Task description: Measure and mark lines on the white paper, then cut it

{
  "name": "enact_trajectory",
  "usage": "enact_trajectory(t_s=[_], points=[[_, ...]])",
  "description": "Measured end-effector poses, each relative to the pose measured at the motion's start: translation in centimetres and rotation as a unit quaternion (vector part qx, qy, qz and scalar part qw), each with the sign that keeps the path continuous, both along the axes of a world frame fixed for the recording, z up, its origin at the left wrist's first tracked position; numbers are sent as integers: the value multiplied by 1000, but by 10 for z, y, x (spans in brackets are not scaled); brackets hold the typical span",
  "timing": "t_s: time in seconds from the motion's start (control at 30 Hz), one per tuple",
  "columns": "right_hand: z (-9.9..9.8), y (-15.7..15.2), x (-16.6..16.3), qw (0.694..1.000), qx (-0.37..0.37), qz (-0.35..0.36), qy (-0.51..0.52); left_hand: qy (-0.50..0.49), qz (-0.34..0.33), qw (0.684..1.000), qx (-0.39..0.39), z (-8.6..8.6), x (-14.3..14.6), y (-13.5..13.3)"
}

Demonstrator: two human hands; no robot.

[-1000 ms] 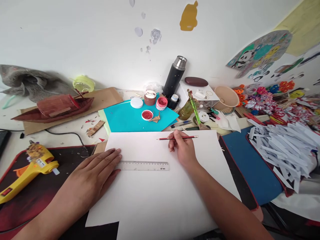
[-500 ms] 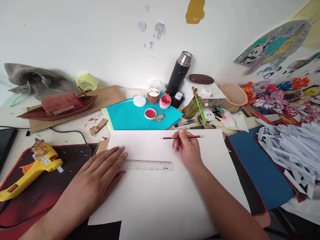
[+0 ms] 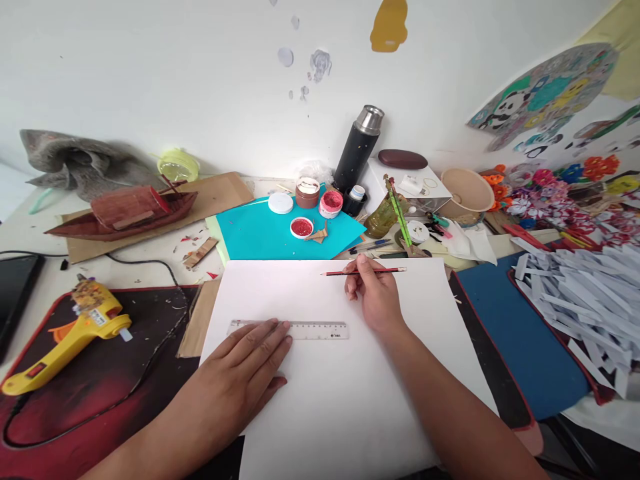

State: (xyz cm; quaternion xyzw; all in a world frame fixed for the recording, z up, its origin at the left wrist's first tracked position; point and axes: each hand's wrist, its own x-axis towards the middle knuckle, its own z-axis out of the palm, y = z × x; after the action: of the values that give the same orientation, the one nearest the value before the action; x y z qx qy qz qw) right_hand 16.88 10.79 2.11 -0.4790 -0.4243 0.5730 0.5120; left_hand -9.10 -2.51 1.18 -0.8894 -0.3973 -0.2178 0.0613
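A large sheet of white paper (image 3: 340, 400) lies before me, with a clear plastic ruler (image 3: 320, 330) flat across its left half. My left hand (image 3: 245, 370) rests palm down, its fingers stretched out and the fingertips lying over the ruler's left and middle part, which they partly hide. Over the paper to the right, my right hand (image 3: 375, 297) is closed around a red and black pencil (image 3: 337, 273). The pencil is held nearly level, its point to the left and its white end to the right.
Left of the paper lie a yellow glue gun (image 3: 90, 327) with a black cord and a red model boat (image 3: 125, 213) on cardboard. Behind are paint pots (image 3: 307, 193) on blue card (image 3: 245, 233) and a black flask (image 3: 357, 148). White paper strips (image 3: 585, 293) are heaped at right.
My left hand has slid right and slightly down, from the ruler's left end onto its middle, uncovering the left end. The right hand with the pencil stays almost where it was.
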Motion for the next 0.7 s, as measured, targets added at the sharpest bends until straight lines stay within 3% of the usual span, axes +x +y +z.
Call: enact_trajectory(t_s=[0.27,0.43,0.7], points=[[7,5,-1,1000,-9,13,-15,31,-1,999,8,2,10,0],[13,18,2,1000,17,-13,0,37,7,999,5,2,11,0],[1,26,4,999,34,-23,-6,35,20,999,-9,2,19,1]])
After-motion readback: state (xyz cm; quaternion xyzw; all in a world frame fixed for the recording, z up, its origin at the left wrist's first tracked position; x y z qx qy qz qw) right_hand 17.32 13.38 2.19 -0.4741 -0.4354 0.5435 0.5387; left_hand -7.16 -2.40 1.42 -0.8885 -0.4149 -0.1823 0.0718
